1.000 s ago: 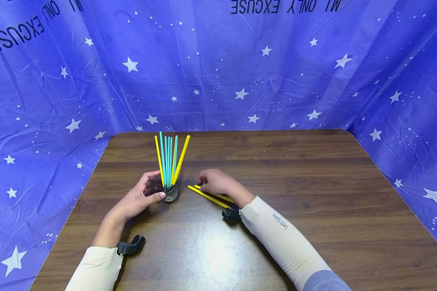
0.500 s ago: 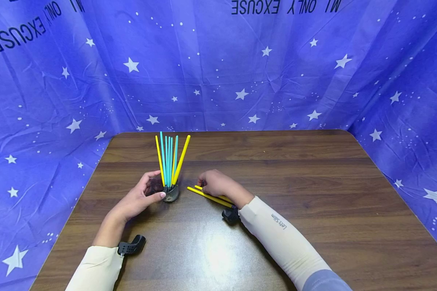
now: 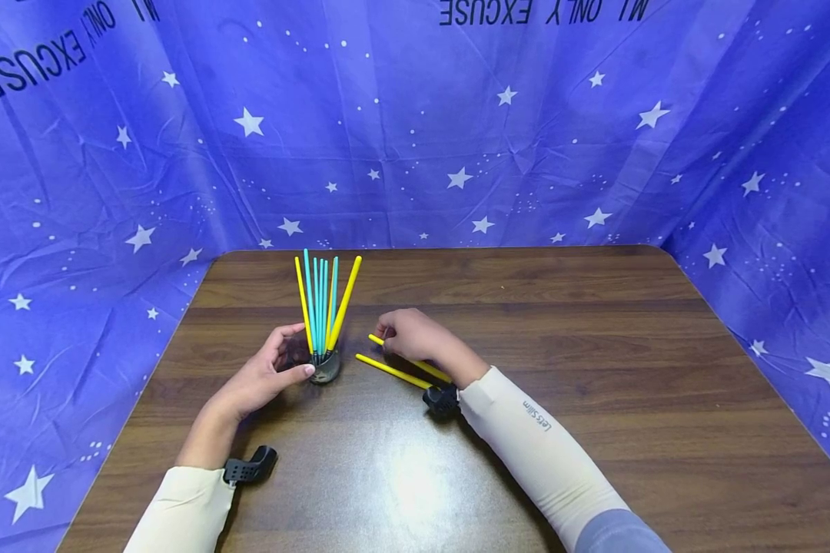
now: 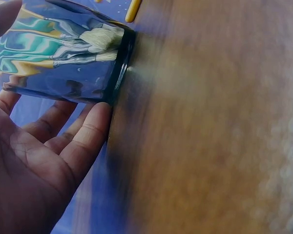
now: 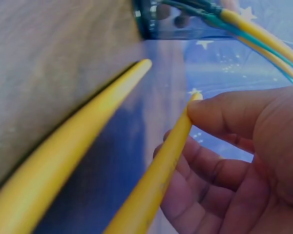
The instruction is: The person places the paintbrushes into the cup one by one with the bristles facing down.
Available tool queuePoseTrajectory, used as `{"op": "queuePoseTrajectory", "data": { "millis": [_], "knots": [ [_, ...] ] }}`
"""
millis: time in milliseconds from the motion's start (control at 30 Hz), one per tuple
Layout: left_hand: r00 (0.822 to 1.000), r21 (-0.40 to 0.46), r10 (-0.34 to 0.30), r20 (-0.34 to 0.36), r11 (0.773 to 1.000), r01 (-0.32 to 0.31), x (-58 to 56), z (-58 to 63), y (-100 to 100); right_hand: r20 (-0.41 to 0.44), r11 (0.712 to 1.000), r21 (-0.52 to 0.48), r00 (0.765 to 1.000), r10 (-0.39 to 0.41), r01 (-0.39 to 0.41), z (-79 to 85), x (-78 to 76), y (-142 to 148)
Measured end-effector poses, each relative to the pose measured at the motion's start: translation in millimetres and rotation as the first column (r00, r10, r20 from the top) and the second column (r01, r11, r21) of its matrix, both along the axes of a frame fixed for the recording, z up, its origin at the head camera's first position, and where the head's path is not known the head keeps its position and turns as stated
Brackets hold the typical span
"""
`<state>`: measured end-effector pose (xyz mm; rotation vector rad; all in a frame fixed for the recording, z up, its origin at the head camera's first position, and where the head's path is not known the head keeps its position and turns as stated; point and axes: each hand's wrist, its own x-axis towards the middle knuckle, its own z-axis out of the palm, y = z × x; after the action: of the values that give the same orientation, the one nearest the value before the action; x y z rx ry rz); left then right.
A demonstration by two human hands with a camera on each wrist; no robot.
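Note:
A dark see-through glass (image 3: 327, 372) stands on the left half of the table, holding several turquoise and yellow paintbrushes (image 3: 346, 299) with their handles up. My left hand (image 3: 252, 384) grips it from the left, thumb in front and fingers round the far side. Pale bristles (image 4: 102, 39) show through its wall in the left wrist view. To the right, my right hand (image 3: 415, 336) pinches a yellow paintbrush (image 5: 151, 190) near the handle's tip, between thumb and fingers; that tip is raised. A second yellow paintbrush (image 3: 390, 369) lies on the table beside it, its bristle end hidden by the wrist camera.
The brown wooden table (image 3: 560, 322) stretches on to the right and front. A blue star-patterned cloth (image 3: 415, 153) hangs behind and along both sides. Black wrist cameras sit on the left wrist (image 3: 250, 465) and right wrist (image 3: 441, 401).
My right hand has lifted slightly up and away, raising the tip of one yellow paintbrush apart from the other. The left hand and the glass have stayed put.

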<state>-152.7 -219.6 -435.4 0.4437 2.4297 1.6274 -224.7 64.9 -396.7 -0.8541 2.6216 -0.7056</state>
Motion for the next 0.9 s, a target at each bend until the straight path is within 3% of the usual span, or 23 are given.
{"op": "queuePoseTrajectory", "data": {
  "millis": [333, 567, 733, 900],
  "knots": [
    [1.0, -0.007, 0.012, 0.001, 1.0, -0.012, 1.0, 0.1, 0.4, -0.028, 0.987, -0.151, 0.998, -0.05, 0.045, 26.6, 2.3, 5.0],
    [1.0, 0.004, 0.003, 0.0, 1.0, -0.003, 0.4, -0.3, 0.6, -0.036, 0.933, -0.34, 0.99, -0.135, 0.115, 41.0, 3.8, 8.2],
    [1.0, 0.008, 0.001, 0.002, 1.0, -0.001, 0.3, -0.3, 0.7, -0.034, 0.851, -0.504, 0.981, -0.19, 0.147, 50.4, 6.9, 7.7],
    [1.0, 0.017, 0.003, 0.001, 1.0, -0.003, 0.4, -0.9, 0.5, 0.062, 0.7, -0.689, 0.978, -0.201, 0.187, 60.6, 9.6, 6.5]
  ]
}}
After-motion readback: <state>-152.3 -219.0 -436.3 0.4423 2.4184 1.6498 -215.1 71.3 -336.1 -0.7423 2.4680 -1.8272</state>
